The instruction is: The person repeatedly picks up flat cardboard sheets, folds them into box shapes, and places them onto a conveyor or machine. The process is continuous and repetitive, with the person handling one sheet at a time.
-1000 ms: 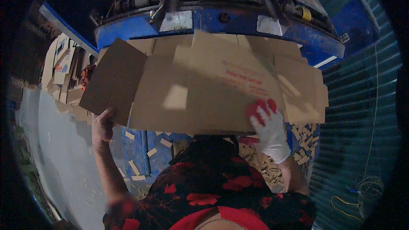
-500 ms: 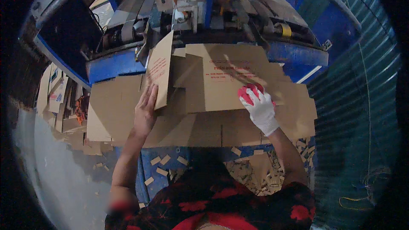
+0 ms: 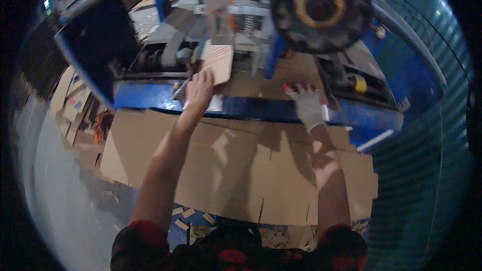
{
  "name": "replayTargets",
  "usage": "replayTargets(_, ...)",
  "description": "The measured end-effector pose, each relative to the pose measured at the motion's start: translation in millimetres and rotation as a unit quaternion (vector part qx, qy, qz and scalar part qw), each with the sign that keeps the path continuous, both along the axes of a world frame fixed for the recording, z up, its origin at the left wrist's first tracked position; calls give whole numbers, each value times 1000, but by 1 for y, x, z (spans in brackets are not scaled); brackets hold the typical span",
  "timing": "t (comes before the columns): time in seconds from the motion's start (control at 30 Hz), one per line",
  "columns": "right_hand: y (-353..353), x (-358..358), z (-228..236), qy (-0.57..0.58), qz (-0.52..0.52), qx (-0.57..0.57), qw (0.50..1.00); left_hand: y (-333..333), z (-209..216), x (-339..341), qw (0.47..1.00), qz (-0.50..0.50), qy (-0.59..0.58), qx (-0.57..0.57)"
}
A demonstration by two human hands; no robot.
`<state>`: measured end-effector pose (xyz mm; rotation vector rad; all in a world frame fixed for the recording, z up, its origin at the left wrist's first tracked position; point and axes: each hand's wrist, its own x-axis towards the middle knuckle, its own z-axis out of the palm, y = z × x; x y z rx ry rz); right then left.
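Note:
A printed cardboard box blank lies in the feed of a blue machine, its left flap folded upward. My bare left hand grips that flap's near edge, fingers against the cardboard. My right hand, in a white glove with red fingertips, rests on the blank's right part with its fingers spread. Below both forearms spreads a stack of flat cardboard sheets with cut slots. The blank's far part disappears under the machine's metal parts.
A large black wheel with a yellow ring overhangs the machine at upper right. The blue machine bar runs across in front. Cardboard scraps lie near my body, more cardboard stands at left, and a corrugated wall is at right.
Both hands have moved forward, away from my body, carrying the box blank off the stack and into the machine. My view has shifted, and the wheel shows more fully.

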<state>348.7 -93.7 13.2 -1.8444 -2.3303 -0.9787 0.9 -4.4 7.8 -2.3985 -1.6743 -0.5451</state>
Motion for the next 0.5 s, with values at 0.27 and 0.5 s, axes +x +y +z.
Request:
replayTargets(0.27, -47, 35, 24, 288, 17, -12, 957, -53, -35, -42, 970, -140, -194, -30)
replayTargets(0.5, -331, 71, -32, 369, -261, 226, 863, -220, -78, -265, 931, 349, 21, -103)
